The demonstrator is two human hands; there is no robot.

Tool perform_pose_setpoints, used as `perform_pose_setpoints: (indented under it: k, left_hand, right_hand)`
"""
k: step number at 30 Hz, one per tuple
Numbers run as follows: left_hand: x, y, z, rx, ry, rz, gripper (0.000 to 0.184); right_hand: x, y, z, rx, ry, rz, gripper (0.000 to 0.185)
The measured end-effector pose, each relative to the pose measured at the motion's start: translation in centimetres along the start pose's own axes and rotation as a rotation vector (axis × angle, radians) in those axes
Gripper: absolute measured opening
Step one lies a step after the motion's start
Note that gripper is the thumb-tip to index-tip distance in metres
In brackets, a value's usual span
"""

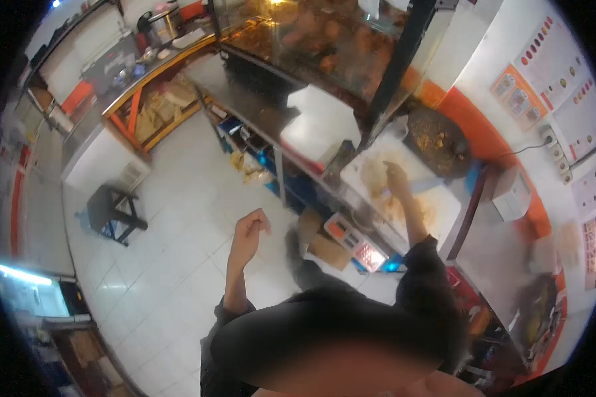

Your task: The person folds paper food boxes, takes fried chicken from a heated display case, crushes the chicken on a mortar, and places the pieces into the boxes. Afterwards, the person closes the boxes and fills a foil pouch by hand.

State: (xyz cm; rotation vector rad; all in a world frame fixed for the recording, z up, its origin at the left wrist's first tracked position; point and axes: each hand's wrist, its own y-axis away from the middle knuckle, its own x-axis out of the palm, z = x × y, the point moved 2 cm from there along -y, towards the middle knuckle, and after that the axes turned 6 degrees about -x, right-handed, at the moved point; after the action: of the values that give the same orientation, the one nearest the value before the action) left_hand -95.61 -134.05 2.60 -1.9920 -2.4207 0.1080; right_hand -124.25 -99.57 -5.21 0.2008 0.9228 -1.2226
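My right hand point(396, 178) is over a white cutting board point(448, 215) on the counter. Its fingers reach forward, with the thumb apart, and no held object shows. Beneath and beside the fingertips lies a pale, flat round food piece point(373, 173), perhaps flatbread; I cannot tell whether they touch. A bluish blade-like thing point(428, 185) lies on the board right of the hand. Yellowish-brown stains or crumbs mark the board. My left hand point(248, 233) hangs over the tiled floor, away from the counter, its fingers loosely curled with nothing visible in them.
Behind the board sits a dark round pan point(438, 142) with brown food bits. White paper or boxes point(321, 126) lie on the counter to its left, below a lit glass case point(304, 40). A black stool point(114, 212) stands on the floor. Power sockets point(557, 155) are on the right wall.
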Motion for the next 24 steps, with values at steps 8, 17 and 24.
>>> perform_pose_setpoints:
  k: [8, 17, 24]
  left_hand:
    - [-4.6, -14.9, 2.0, -0.031, 0.041, 0.096, 0.02]
    - [-20.5, -31.8, -4.6, 0.219, -0.215, 0.042, 0.013]
    - [-27.0, -51.5, -26.9, 0.806, -0.448, -0.252, 0.034]
  right_hand:
    - [4.0, -10.5, -11.1, 0.366, -0.016, -0.48, 0.036]
    - [-5.6, -15.0, 0.6, 0.3, 0.332, -0.963, 0.013]
    - [-10.5, -22.5, 25.4, -0.348, 0.215, -1.453, 0.03]
